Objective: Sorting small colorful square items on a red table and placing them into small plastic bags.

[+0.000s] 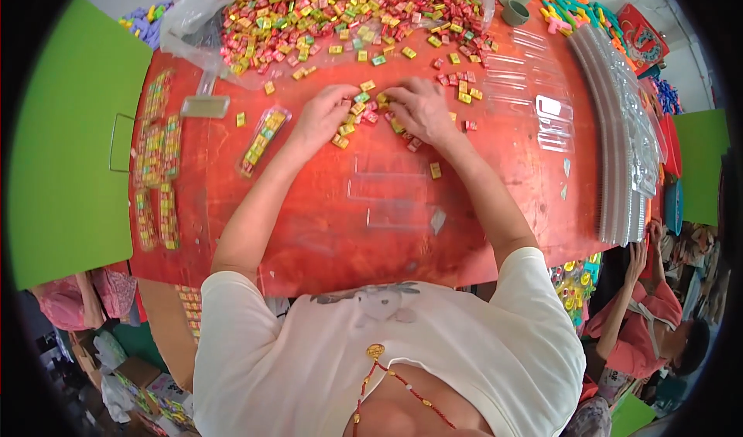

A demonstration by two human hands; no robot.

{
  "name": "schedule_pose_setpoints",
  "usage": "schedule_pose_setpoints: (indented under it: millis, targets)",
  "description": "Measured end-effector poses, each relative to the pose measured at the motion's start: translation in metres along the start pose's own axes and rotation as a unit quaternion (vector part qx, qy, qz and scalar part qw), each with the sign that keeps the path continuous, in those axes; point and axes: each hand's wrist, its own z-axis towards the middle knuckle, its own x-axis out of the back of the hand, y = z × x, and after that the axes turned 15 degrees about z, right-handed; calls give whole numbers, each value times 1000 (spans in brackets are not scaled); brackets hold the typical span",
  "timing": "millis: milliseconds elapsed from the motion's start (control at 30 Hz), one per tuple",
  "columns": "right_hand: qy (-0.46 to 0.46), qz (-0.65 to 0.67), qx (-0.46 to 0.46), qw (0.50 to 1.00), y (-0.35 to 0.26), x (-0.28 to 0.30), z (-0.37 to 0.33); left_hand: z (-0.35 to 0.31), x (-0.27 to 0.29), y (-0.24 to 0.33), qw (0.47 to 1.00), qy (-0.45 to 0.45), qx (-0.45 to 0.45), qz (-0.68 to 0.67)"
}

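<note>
the worn red tabletop (309, 239) meets the person's white-shirted torso (387, 344) at its near edge. along its right edge stands a long, curving stack of clear, ribbed plastic trays (615, 127). near its left edge lie several narrow, clear trays filled with yellow, red and green pieces (159, 154), with a thin metal wire frame (111, 143) at that edge. toward the far edge, a heap of small, rectangular wrapped pieces (348, 19), mostly red and yellow, sits at an opened, clear plastic bag (190, 38). the widest open room lies between the forearms and the near edge; flat, clear rectangular plastic trays (387, 189) lie within it.

a loose cluster of red, yellow and green wrapped blocks (364, 112) lies on the tabletop, directly between the left hand (326, 112) and the right hand (424, 113), on the near side of the heap. the hands are apart, both with fingers bent and touching blocks at either side of the cluster; whether either is clamped on a block cannot be told. one clear, narrow tray holding a row of blocks (264, 140) rests tilted askew just left of the left forearm. markings on the wrappers are too small to read.
</note>
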Motion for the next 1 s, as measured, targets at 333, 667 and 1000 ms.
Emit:
schedule_pose_setpoints:
  millis: [333, 667, 1000]
  targets:
    - [15, -128, -35, 991, -50, -4, -39, -57, 1, -1, 969, 32, -68, 235]
    - [-39, -64, 37, 996, -127, -15, -100, -99, 18, 11, 900, 102, -57, 420]
    - [34, -95, 25, 995, -101, -43, -28, -92, 13, 16, 858, 80, 28, 507]
